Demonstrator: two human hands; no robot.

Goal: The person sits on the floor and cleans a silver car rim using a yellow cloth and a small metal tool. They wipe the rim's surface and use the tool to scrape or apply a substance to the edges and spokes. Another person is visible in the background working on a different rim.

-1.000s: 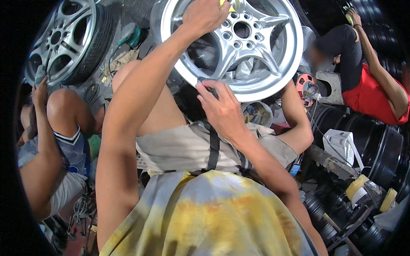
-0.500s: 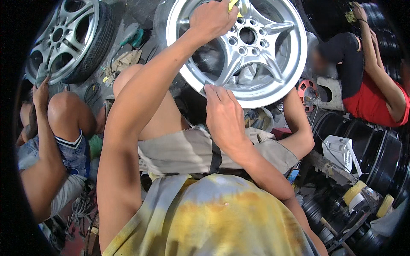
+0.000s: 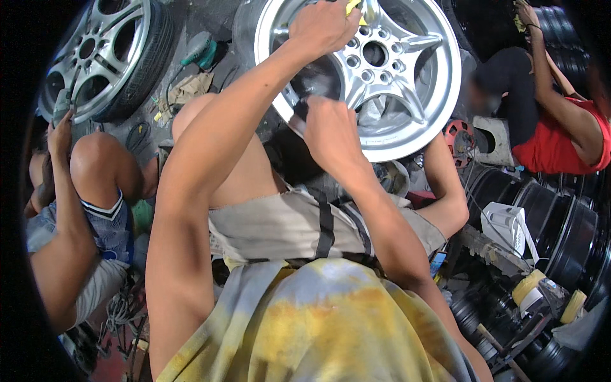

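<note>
In front of me stands a silver alloy wheel rim [image 3: 431,111], tilted face up, with star-like spokes and a ring of bolt holes around the hub. My left hand [image 3: 323,27] is closed at its upper left part, a bright yellow rag-like piece [image 3: 354,6] showing beyond the fingers. My right hand [image 3: 332,127] is closed at the rim's lower left edge. Its fingers press a thin dark piece [image 3: 298,116], which looks like sandpaper, against the outer lip. The fingertips of that hand are partly hidden and blurred.
At left a co-worker's hand [image 3: 60,134] holds a grey tool against a tyred wheel [image 3: 137,70]. A green sander [image 3: 200,51] and brown paper lie between. At right sits a person in a red shirt [image 3: 560,137], near black rims [image 3: 547,216] and a white box [image 3: 505,223].
My right hand has moved up along the rim's lower left edge, its fingers more curled. The rim appears slightly further right. My left hand stays on its upper part.
</note>
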